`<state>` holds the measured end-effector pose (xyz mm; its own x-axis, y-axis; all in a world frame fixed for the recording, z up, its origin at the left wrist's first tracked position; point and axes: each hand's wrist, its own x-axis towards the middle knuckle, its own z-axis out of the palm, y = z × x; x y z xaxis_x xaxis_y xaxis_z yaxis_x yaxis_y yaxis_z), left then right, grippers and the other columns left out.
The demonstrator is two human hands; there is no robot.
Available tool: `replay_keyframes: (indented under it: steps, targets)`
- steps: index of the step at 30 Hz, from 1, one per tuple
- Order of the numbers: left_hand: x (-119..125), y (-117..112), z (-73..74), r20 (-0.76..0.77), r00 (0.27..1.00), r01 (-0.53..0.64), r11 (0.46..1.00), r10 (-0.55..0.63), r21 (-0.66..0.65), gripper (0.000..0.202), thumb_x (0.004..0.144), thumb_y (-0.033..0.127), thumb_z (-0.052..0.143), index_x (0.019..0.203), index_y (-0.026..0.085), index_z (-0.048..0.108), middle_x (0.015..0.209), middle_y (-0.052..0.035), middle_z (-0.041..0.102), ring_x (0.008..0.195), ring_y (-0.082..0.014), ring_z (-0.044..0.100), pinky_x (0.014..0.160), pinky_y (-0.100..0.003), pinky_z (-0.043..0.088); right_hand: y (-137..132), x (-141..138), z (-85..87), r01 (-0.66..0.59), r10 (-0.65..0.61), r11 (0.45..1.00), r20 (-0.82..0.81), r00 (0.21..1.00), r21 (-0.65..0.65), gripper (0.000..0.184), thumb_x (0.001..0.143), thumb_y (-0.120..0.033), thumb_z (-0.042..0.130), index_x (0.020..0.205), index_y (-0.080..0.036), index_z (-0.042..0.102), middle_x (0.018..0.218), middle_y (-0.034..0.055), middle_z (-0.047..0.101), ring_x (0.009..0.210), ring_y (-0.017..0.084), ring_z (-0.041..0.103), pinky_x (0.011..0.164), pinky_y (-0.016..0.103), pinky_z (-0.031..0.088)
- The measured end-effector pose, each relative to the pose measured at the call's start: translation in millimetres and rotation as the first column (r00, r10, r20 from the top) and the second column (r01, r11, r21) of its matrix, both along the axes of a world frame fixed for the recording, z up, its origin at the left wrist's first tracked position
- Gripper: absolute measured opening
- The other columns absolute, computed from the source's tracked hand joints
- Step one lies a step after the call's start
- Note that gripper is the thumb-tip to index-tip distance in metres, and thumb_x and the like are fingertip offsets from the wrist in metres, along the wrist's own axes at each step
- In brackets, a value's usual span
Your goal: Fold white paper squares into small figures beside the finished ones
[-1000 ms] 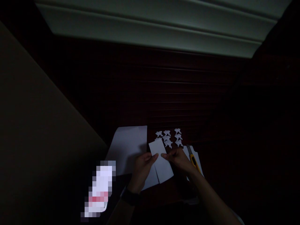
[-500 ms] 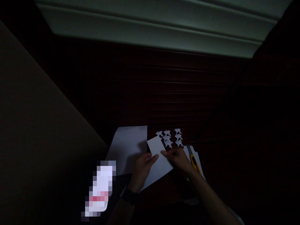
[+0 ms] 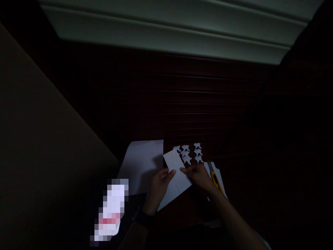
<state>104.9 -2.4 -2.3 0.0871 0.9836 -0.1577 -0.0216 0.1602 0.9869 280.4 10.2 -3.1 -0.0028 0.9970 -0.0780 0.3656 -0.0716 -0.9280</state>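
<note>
Between my two hands is a small white sheet of paper [image 3: 173, 160], tilted, with its upper end pointing away from me. My left hand [image 3: 159, 183] pinches its left edge, thumb on top. At its right edge, my right hand [image 3: 196, 175] grips with thumb and fingers. Below it lies a larger white sheet [image 3: 171, 194], partly covered by the hands; a short dark line shows near its lower right. Just beyond the held paper, several small folded paper figures [image 3: 198, 152] stand in rows on the dark tabletop.
A yellow utility knife [image 3: 215, 180] rests on white paper [image 3: 221, 180] at the right. More white paper [image 3: 143, 156] lies at the left. A bright, pixelated object [image 3: 111, 208] is at the lower left. Pale slats [image 3: 169, 31] cross the top; the room is dim.
Both hands keep their hold on the paper, which has shifted very slightly. The right thumb has slid a little to the right. A dark line now shows on the paper below.
</note>
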Motion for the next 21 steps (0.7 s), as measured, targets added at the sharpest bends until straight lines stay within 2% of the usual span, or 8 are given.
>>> replay_keyframes:
  steps: [3,6,9,12,16,21]
  targets:
    - [-2,0,4.0,0.075,0.994,0.088,0.995,-0.084,-0.053,0.03,0.068,0.037,0.065,0.087,0.013,0.064,0.087,-0.0102,0.07,0.075,-0.0249,0.066,0.064,-0.032,0.051,0,2,2.2,-0.035,0.034,0.999,-0.079,0.996,-0.02,0.045,0.069,-0.053,0.057,0.049,-0.013,0.052,0.047,-0.004,0.037,0.046,0.007,0.031,0.043,0.021,0.025]
    - [-4,0,4.2,0.045,0.998,0.05,0.998,-0.048,-0.047,0.027,0.067,0.037,0.065,0.082,0.014,0.065,0.083,-0.0097,0.071,0.073,-0.0253,0.066,0.062,-0.031,0.051,-1,4,3.7,-0.08,0.075,0.995,-0.09,0.993,-0.056,0.044,0.069,-0.053,0.058,0.052,-0.012,0.057,0.047,-0.0031,0.042,0.045,0.008,0.033,0.043,0.021,0.026]
    - [-4,0,4.0,0.035,0.999,0.007,0.999,-0.006,-0.034,0.027,0.066,0.038,0.066,0.08,0.015,0.065,0.08,-0.0085,0.071,0.073,-0.0253,0.066,0.061,-0.03,0.051,-1,5,4.2,-0.065,0.061,0.995,-0.055,0.997,-0.071,0.044,0.066,-0.053,0.06,0.05,-0.012,0.058,0.046,-0.0027,0.043,0.045,0.007,0.034,0.042,0.02,0.026]
    - [-4,-2,8.4,0.085,0.995,0.05,0.997,-0.045,-0.052,0.032,0.067,0.039,0.066,0.087,0.013,0.065,0.082,-0.0099,0.071,0.073,-0.0252,0.066,0.061,-0.031,0.051,-1,4,4.6,-0.051,0.046,0.995,-0.059,0.997,-0.086,0.042,0.065,-0.051,0.063,0.052,-0.011,0.06,0.047,-0.0021,0.046,0.044,0.007,0.035,0.042,0.02,0.026]
    - [-3,-4,15.2,0.186,0.977,0.12,0.989,-0.102,-0.083,0.037,0.071,0.04,0.063,0.094,0.011,0.064,0.088,-0.0117,0.07,0.071,-0.0235,0.065,0.06,-0.03,0.05,-2,4,6.0,-0.093,0.079,0.991,-0.142,0.987,-0.093,0.04,0.066,-0.049,0.063,0.056,-0.01,0.063,0.05,-0.0005,0.052,0.045,0.008,0.038,0.042,0.02,0.027]
    - [-3,-4,11.6,0.179,0.982,0.07,0.992,-0.051,-0.102,0.034,0.071,0.04,0.062,0.09,0.011,0.065,0.08,-0.0096,0.071,0.067,-0.0221,0.065,0.059,-0.029,0.05,-3,6,6.7,-0.149,0.123,0.981,-0.197,0.973,-0.124,0.038,0.064,-0.047,0.066,0.053,-0.011,0.063,0.046,-0.0007,0.054,0.041,0.007,0.038,0.041,0.02,0.027]
